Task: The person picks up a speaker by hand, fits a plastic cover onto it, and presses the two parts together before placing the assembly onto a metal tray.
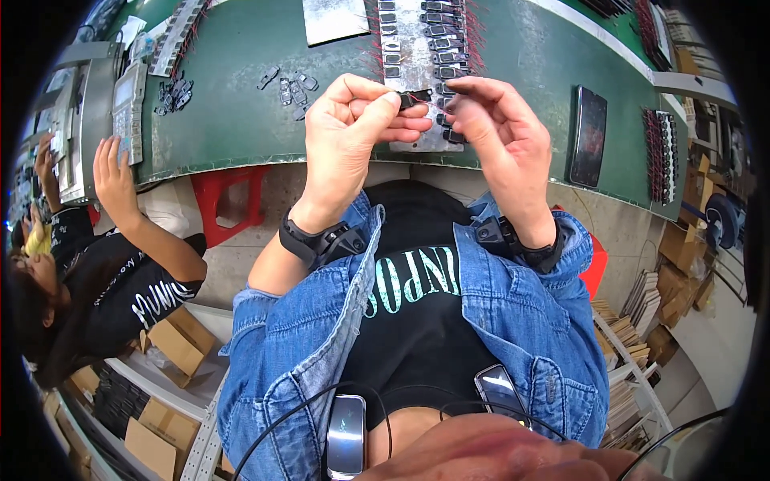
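A small black part (415, 98) is pinched between the thumb and fingertips of the left hand (353, 132), which is closed on it; the right hand (501, 132) is held just beside it, its thumb and forefinger drawn together at a thin red wire (433, 94) that runs from the part; whether that wire is actually gripped cannot be told. Both hands are raised over the near edge of the green table (241, 120), and the part is held above the near end of a long metal tray (417, 48); the tray runs away to the far side and is filled with rows of like black parts, too many and too small to be counted, with red wires sticking out along both its sides. Open green surface is left to the left of the hands; a loose group of about five small parts (290, 86) lies on it farther off, and a second cluster (174, 94) lies further left. One dark flat phone (589, 136) lies to the right, well apart from the hands; another rack of parts (662, 152) stands beyond it near the right edge. A black wrist strap (317, 240) is worn on each of the two wrists. At the far left, a hand of another person (112, 172) is raised at a grey machine (120, 112).
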Motion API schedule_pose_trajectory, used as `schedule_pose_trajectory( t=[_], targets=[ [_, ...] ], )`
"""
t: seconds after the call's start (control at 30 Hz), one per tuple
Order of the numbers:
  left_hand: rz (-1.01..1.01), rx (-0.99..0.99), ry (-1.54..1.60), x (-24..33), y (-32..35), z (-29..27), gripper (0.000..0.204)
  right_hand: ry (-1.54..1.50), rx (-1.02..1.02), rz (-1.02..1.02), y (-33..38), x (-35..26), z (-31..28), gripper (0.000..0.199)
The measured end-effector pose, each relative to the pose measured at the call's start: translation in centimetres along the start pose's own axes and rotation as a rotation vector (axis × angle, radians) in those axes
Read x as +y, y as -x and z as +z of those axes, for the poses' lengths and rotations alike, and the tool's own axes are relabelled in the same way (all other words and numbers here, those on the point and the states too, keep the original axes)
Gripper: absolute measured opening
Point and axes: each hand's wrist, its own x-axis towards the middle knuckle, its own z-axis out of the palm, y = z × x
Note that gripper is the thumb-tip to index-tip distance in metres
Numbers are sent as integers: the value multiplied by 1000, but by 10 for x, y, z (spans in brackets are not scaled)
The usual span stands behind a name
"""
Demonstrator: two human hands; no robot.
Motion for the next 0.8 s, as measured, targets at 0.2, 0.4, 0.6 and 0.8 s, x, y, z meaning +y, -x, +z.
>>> schedule_pose_trajectory(
  t=[0.2,0.4,0.6,0.8],
  targets=[
    [18,-7,-10,-1,2,-1,9,130,-27,-65,0,1,6,21],
    [-17,-27,1,-2,1,-1,9,107,-35,-10,-2,2,3,15],
    [-49,-67,32,-3,0,-3,10,85,-26,25,-4,5,4,12],
    [-97,-87,11,-1,0,-1,11,76,-39,55,-5,6,-1,12]
  ],
)
